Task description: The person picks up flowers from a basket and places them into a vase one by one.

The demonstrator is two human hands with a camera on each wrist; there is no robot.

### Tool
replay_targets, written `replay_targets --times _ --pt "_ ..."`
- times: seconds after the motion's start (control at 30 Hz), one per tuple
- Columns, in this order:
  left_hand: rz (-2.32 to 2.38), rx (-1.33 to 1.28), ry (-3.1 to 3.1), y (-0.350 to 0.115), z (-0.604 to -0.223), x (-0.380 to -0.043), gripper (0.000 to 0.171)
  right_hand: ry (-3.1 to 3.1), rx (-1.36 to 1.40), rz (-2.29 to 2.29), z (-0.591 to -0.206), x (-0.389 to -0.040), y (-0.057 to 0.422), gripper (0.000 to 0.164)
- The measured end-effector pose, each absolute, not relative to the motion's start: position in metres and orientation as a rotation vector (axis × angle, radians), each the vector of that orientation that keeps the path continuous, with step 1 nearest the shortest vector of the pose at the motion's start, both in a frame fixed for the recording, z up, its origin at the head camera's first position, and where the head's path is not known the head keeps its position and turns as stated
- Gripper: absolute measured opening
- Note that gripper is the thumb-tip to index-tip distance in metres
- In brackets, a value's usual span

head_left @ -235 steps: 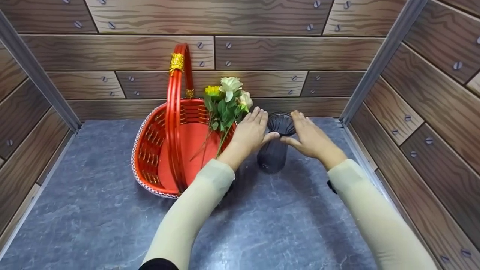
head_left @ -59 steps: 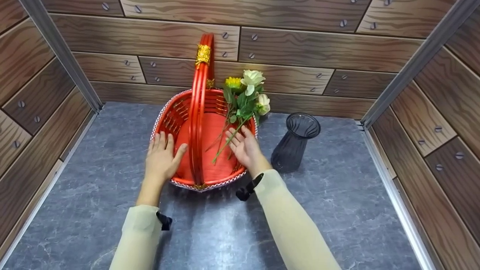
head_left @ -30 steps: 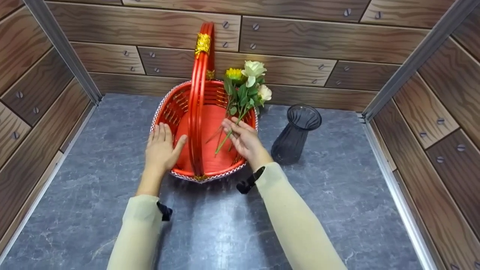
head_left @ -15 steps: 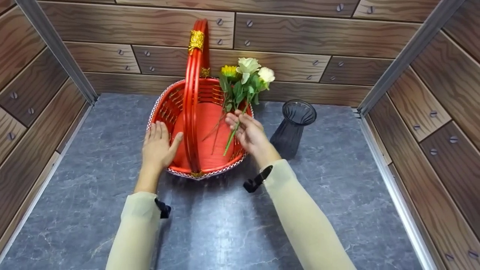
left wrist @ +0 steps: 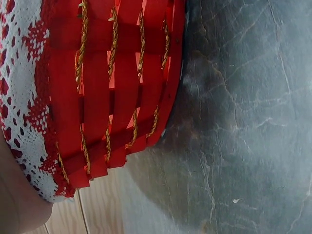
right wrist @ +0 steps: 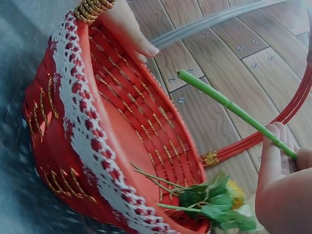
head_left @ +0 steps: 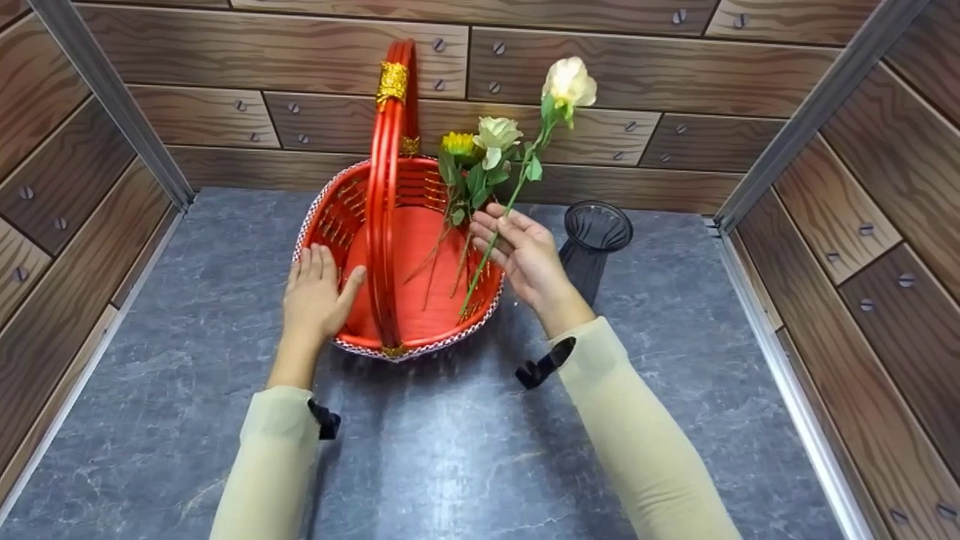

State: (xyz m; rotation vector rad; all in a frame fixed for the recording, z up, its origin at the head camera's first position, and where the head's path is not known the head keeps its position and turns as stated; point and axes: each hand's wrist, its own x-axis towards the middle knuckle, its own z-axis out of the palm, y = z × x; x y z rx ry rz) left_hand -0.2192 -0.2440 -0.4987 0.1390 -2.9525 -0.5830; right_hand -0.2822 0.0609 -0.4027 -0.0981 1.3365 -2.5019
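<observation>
My right hand (head_left: 536,266) pinches the green stem of a cream rose (head_left: 570,82) between thumb and fingers. The bloom points up and away; in the right wrist view the bare stem end (right wrist: 229,104) sticks out past the hand (right wrist: 287,195). My left hand (head_left: 311,292) rests along the left rim of a red woven basket (head_left: 416,315), fingers straight, thumb inside. A white rose (head_left: 496,133) and a yellow flower (head_left: 457,142) lean on the basket's back right side. Behind the right hand stands a dark ribbed glass vase (head_left: 600,225), its lower part hidden by my wrist.
The basket's tall red handle (head_left: 384,195) arches over its middle. White lace (right wrist: 80,122) edges the rim. Wood-patterned walls (head_left: 562,60) enclose a grey marbled tabletop (head_left: 420,442) at the back and both sides.
The right hand left the vase for the flowers, took the cream rose by its stem and lifted it up and right, clear of the others. The left hand went to the basket's left rim.
</observation>
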Motion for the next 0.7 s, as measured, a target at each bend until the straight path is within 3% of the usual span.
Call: replay_targets --times 0.7 --pt "-0.566 0.141 -2.949 -0.245 -0.5 -0.22 0.094 1.58 -0.152 -2.462 -0.38 -0.273 0.093 0.029"
